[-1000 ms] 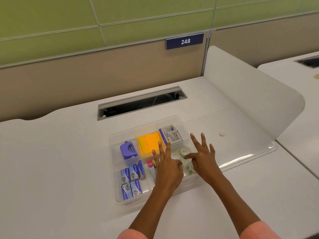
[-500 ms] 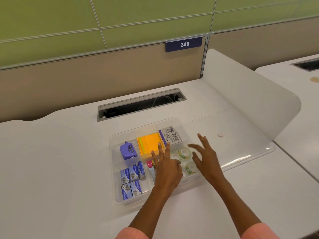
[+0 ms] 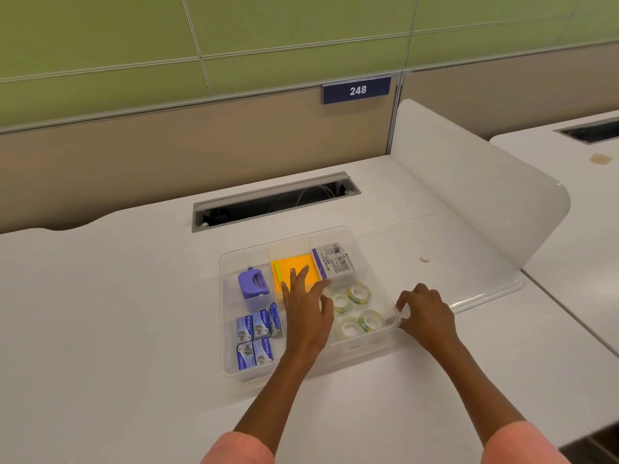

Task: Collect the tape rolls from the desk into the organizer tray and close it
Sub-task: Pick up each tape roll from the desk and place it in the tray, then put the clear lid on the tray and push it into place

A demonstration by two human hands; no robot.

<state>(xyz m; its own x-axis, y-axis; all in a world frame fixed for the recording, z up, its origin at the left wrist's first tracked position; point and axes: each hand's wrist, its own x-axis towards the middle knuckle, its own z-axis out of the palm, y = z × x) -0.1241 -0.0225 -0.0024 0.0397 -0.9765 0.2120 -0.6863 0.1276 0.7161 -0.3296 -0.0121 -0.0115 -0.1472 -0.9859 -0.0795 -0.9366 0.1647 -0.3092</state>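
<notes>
A clear organizer tray sits on the white desk. Several clear tape rolls with green-yellow cores lie in its right front compartment. The tray's clear lid lies flat on the desk to the right of the tray. My left hand rests over the tray's middle, fingers spread, fingertips on the orange sticky notes, holding nothing. My right hand is at the tray's right rim, its fingers curled and pinching the near left edge of the lid.
The tray also holds a purple sharpener-like tool, several blue staple boxes and a white-purple packet. A cable slot opens behind the tray. A white divider panel stands at the right, and a small pink disc lies on the lid.
My right hand moved right from above the tape rolls to the tray's right rim and curled onto the lid's edge. My left hand slid forward, uncovering the rolls.
</notes>
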